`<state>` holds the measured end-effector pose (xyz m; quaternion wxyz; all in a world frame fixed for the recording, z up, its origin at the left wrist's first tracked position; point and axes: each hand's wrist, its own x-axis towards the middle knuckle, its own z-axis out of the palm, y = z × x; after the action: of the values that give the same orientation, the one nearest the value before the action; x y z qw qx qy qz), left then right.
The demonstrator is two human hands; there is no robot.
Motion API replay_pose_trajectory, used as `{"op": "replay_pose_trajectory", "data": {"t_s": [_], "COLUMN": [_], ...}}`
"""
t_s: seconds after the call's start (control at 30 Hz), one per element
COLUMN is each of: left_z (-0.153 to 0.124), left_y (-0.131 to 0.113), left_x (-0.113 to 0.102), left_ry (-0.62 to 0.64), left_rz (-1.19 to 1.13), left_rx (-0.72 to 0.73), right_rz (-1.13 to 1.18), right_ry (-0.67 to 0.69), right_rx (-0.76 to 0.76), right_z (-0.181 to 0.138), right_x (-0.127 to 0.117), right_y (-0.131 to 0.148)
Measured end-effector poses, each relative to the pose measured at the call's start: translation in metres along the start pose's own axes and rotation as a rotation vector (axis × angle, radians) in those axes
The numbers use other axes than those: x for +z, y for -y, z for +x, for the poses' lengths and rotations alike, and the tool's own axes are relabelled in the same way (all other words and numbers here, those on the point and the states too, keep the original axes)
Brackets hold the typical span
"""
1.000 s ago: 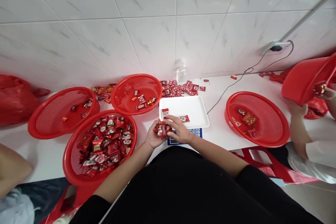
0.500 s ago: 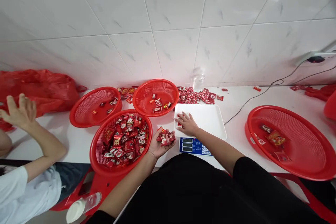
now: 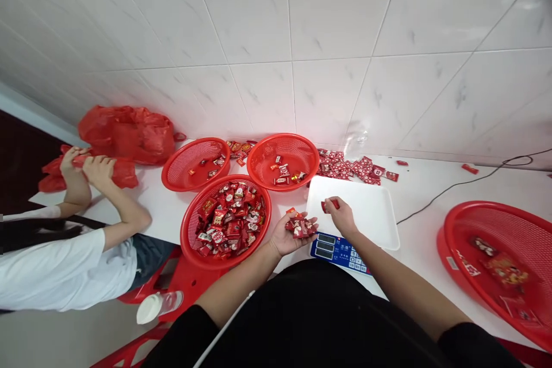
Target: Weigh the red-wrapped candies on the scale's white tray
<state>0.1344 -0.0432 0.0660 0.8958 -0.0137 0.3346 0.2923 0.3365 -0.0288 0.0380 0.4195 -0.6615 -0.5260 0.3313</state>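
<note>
My left hand (image 3: 281,238) is cupped palm up with several red-wrapped candies (image 3: 302,229) lying in it, beside the scale. Above the white tray (image 3: 371,213) of the digital scale, my right hand (image 3: 344,217) pinches one small red-wrapped candy (image 3: 325,207) between thumb and fingers. The scale's blue keypad panel (image 3: 337,251) faces me. Left of my left hand stands a red mesh basket (image 3: 186,237) heaped with wrapped candies (image 3: 233,221).
Two more red baskets (image 3: 251,169) (image 3: 167,175) hold a few candies. Loose packets (image 3: 336,165) lie along the wall near a clear plastic item (image 3: 356,141). A large red basket (image 3: 448,241) is at right, with a cable (image 3: 448,188) nearby. At left, a co-worker's hands (image 3: 99,171) grip a red bag (image 3: 123,173).
My right hand has lifted off the tray and now pinches a candy. My left hand still holds its candies. The view has turned left, and the co-worker's hands now hold a red bag.
</note>
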Motion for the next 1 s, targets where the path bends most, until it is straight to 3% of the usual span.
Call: {"op": "replay_pose_trajectory", "data": {"t_s": [0.1, 0.17, 0.23, 0.33, 0.43, 0.6, 0.77, 0.9, 1.0], "left_z": [0.009, 0.013, 0.016, 0.016, 0.012, 0.002, -0.006, -0.022, -0.042], "left_y": [0.006, 0.01, 0.013, 0.015, 0.015, 0.007, -0.011, -0.045, -0.094], "left_x": [0.015, 0.021, 0.023, 0.02, 0.016, 0.014, 0.007, -0.005, -0.015], "left_ry": [0.052, 0.077, 0.087, 0.084, 0.043, 0.041, 0.088, 0.04, 0.019], "left_rz": [0.048, 0.057, 0.047, 0.046, 0.095, 0.095, 0.037, 0.059, 0.041], "left_rx": [-0.031, -0.064, -0.099, -0.134, -0.136, -0.104, -0.022, 0.139, 0.381], "right_rz": [0.065, 0.032, -0.052, -0.136, -0.056, 0.309, 0.547, 0.591, 0.561], "right_ry": [0.044, 0.135, 0.217, 0.272, 0.308, 0.418, 0.261, 0.207, 0.172], "right_rx": [-0.056, -0.203, -0.339, -0.371, -0.333, -0.162, 0.016, 0.178, 0.336], "right_z": [-0.018, -0.029, -0.039, -0.049, -0.053, -0.048, -0.038, -0.044, -0.057], "right_x": [0.002, 0.004, 0.006, 0.008, 0.007, -0.004, -0.015, -0.026, -0.033], "right_y": [0.025, 0.036, 0.041, 0.04, 0.043, 0.064, 0.067, 0.051, 0.032]}}
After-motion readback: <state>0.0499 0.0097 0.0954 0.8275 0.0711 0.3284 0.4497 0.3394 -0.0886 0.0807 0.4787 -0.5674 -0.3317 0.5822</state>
